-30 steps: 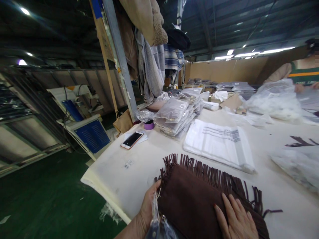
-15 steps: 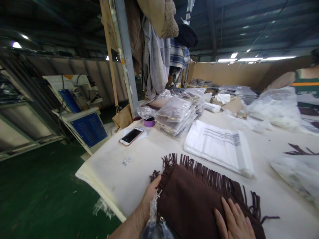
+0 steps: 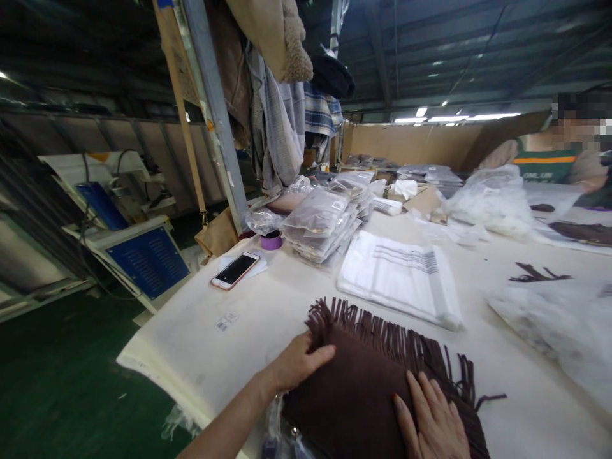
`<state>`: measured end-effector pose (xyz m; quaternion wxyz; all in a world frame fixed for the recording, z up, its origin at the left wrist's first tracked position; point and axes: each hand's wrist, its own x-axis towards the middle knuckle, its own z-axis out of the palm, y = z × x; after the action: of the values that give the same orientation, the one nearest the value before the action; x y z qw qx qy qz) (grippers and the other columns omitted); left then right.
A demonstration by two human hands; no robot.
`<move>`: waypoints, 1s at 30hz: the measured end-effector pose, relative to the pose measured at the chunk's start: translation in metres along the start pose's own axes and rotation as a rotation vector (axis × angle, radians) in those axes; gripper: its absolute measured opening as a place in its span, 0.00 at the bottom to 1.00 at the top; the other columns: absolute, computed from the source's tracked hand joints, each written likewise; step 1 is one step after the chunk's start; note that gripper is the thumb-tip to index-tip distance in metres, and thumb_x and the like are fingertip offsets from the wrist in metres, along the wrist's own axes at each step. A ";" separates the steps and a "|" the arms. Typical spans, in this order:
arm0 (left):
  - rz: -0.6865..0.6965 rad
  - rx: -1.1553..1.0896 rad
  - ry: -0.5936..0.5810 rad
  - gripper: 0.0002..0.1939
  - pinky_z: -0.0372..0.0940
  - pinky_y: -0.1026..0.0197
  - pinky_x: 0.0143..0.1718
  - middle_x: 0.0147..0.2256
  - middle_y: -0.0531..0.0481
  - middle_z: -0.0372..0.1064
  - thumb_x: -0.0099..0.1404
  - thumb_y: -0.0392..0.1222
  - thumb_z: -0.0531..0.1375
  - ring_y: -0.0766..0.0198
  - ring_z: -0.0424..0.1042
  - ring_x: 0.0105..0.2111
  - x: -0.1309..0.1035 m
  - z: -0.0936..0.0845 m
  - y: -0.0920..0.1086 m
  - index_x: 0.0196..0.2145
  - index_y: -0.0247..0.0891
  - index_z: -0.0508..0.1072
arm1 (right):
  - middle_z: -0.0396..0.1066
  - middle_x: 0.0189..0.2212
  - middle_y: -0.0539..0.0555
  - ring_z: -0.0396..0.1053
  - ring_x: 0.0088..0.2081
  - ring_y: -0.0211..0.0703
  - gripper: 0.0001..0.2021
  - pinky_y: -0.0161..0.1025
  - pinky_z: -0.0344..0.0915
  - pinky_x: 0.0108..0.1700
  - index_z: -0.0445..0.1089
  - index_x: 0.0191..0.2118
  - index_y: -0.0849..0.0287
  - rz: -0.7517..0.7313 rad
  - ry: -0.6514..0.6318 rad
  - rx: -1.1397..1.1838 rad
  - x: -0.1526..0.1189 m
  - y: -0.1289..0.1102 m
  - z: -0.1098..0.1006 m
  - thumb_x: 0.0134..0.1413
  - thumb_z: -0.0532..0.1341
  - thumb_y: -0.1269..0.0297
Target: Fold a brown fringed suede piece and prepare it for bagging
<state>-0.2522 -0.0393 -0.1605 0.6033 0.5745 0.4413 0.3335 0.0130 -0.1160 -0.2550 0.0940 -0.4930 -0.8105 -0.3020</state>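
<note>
Flat and spread, both hands press the brown fringed scarf (image 3: 363,389): left hand (image 3: 296,363) has shifted from its edge onto the top, right hand (image 3: 433,424) unchanged, so smoothing continues.

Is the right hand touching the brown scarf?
Touching: the head view shows the right hand lying flat, palm down, on the brown scarf.

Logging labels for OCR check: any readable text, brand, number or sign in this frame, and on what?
None can be read.
Stack of white bags: dark printed lines, too blurred.
Small stickers on the table: too small.
Blue panel: rows of print, illegible.
Packed bags: white labels, unreadable.
</note>
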 end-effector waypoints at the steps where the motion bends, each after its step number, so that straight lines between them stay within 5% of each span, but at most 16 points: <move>1: 0.050 0.282 -0.038 0.33 0.44 0.45 0.59 0.57 0.39 0.55 0.58 0.49 0.57 0.47 0.50 0.58 -0.003 0.005 0.005 0.57 0.32 0.58 | 0.66 0.49 0.63 0.60 0.51 0.70 0.17 0.60 0.60 0.44 0.70 0.44 0.54 0.003 0.003 -0.001 0.003 -0.001 -0.003 0.49 0.52 0.69; 4: 0.095 0.869 -0.111 0.37 0.33 0.44 0.61 0.62 0.36 0.38 0.59 0.51 0.54 0.49 0.34 0.62 -0.008 0.028 0.010 0.60 0.29 0.49 | 0.66 0.48 0.66 0.61 0.49 0.68 0.16 0.59 0.61 0.43 0.70 0.44 0.57 0.026 0.033 -0.003 0.012 -0.003 -0.012 0.51 0.51 0.69; 8: 0.150 1.073 -0.076 0.42 0.38 0.43 0.60 0.62 0.31 0.31 0.60 0.61 0.49 0.46 0.30 0.62 -0.007 0.055 -0.006 0.62 0.30 0.41 | 0.69 0.44 0.66 0.63 0.47 0.68 0.16 0.60 0.61 0.41 0.73 0.38 0.58 0.084 0.124 0.016 0.024 -0.009 -0.023 0.49 0.50 0.73; 13: 0.283 1.178 -0.033 0.43 0.42 0.43 0.59 0.61 0.27 0.36 0.60 0.65 0.45 0.43 0.33 0.61 -0.003 0.069 -0.017 0.61 0.29 0.45 | 0.69 0.45 0.67 0.61 0.49 0.71 0.17 0.62 0.60 0.43 0.74 0.38 0.58 0.180 0.107 0.064 0.027 -0.016 -0.029 0.46 0.50 0.75; 24: 0.578 1.273 -0.164 0.33 0.47 0.46 0.59 0.59 0.29 0.45 0.67 0.55 0.41 0.46 0.43 0.60 -0.009 0.097 -0.005 0.58 0.22 0.52 | 0.58 0.57 0.57 0.51 0.58 0.61 0.21 0.61 0.50 0.56 0.67 0.51 0.54 0.468 -0.316 0.463 0.032 -0.016 -0.031 0.51 0.50 0.69; 28: 0.715 1.086 -0.229 0.30 0.47 0.49 0.60 0.58 0.35 0.51 0.67 0.52 0.43 0.52 0.48 0.60 -0.014 0.091 0.024 0.58 0.26 0.54 | 0.53 0.59 0.59 0.46 0.61 0.54 0.25 0.59 0.45 0.59 0.59 0.57 0.61 0.665 -0.175 0.763 0.035 0.006 -0.057 0.55 0.45 0.60; 30: 0.701 0.910 -0.062 0.23 0.51 0.52 0.58 0.55 0.42 0.60 0.67 0.49 0.44 0.57 0.56 0.56 -0.014 0.069 0.042 0.54 0.34 0.60 | 0.53 0.60 0.58 0.47 0.61 0.51 0.26 0.56 0.44 0.60 0.58 0.57 0.60 0.839 -0.028 0.879 0.026 0.030 -0.072 0.55 0.45 0.54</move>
<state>-0.1895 -0.0744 -0.1201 0.1615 0.8977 0.3056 0.2732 0.0153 -0.1284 -0.1742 0.3891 -0.6895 -0.5968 0.1303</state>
